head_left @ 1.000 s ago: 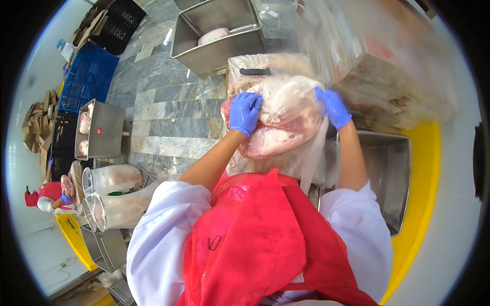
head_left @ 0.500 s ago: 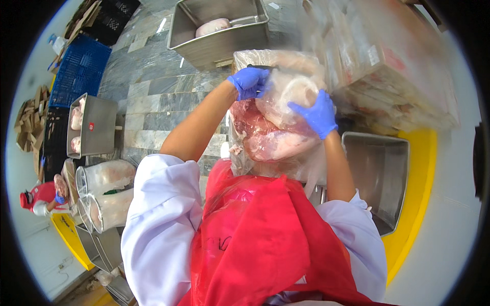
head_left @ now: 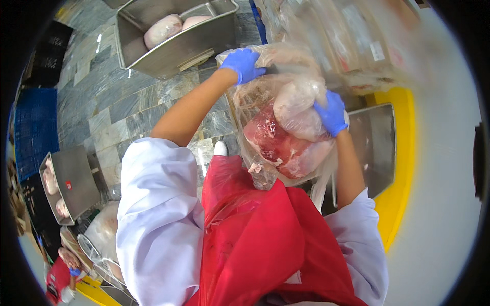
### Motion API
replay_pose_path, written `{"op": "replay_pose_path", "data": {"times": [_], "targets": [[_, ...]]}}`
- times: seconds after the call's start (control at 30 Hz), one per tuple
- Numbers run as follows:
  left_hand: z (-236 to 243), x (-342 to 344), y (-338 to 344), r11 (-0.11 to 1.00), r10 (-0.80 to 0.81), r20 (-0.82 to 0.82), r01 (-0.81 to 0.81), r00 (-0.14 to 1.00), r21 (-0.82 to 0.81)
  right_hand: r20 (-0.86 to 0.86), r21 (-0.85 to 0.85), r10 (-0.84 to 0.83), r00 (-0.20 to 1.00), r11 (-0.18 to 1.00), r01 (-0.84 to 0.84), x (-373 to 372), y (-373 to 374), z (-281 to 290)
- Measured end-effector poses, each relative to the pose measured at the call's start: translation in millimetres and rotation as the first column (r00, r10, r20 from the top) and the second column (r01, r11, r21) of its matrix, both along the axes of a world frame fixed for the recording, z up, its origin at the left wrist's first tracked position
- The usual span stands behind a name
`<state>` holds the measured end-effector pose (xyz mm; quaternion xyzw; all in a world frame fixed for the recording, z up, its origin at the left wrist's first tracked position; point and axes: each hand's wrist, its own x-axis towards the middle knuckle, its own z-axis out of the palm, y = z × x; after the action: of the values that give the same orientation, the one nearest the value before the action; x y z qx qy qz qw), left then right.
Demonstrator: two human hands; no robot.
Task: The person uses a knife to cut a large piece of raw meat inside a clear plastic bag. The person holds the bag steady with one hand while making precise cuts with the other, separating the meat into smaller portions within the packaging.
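Note:
In front of me a large red and pale cut of meat (head_left: pixel 265 136) lies on clear plastic sheeting (head_left: pixel 240 109). Against its upper right side rests a rounded pale piece in clear plastic wrap (head_left: pixel 300 104). My right hand (head_left: pixel 333 115), in a blue glove, is closed on the right side of that pale piece, thumb toward me on top. My left hand (head_left: pixel 242 66), also blue-gloved, is closed on the sheeting at its far left corner; its fingertips are partly hidden. A small scrap of meat (head_left: pixel 255 168) sits near the sheeting's close edge.
A steel tub (head_left: pixel 178 53) with wrapped pale pieces stands far left. Another steel tub (head_left: pixel 380 145) is at my right, beside a yellow band (head_left: pixel 397 194). Wrapped boxes (head_left: pixel 357 35) are stacked far right. A steel bin (head_left: pixel 76 183) and a co-worker in red (head_left: pixel 60 278) are left.
My left hand has moved from beside the pale piece to the sheeting's far left corner. The pale piece is turned and more of the red meat shows. My view has shifted.

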<state>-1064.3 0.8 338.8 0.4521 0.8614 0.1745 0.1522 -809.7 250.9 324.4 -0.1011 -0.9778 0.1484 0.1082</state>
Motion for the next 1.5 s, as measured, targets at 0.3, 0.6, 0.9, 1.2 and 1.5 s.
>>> {"op": "replay_pose_path", "data": {"times": [0.3,0.6,0.9,1.2,1.5], "targets": [[-95,16,8,0.999,-0.044,-0.17,0.042,0.984,-0.015,0.052,-0.252,-0.161,0.986,0.953,0.169,-13,-26,35],[-54,16,15,0.996,-0.022,-0.095,0.013,0.995,-0.093,0.005,-0.145,-0.194,0.981,0.97,0.193,-10,13,-17],[175,117,-219,1.0,-0.022,-0.12,0.023,0.993,0.006,0.258,0.31,-0.166,0.952,0.947,0.082,-30,10,-12],[216,205,-205,0.977,-0.097,-0.263,0.041,0.96,-0.211,0.283,-0.024,-0.191,0.94,0.978,0.206,-27,5,12],[220,200,-174,0.948,-0.165,-0.361,0.046,0.918,-0.315,0.284,-0.061,-0.184,0.941,0.976,0.209,-14,11,13]]}}
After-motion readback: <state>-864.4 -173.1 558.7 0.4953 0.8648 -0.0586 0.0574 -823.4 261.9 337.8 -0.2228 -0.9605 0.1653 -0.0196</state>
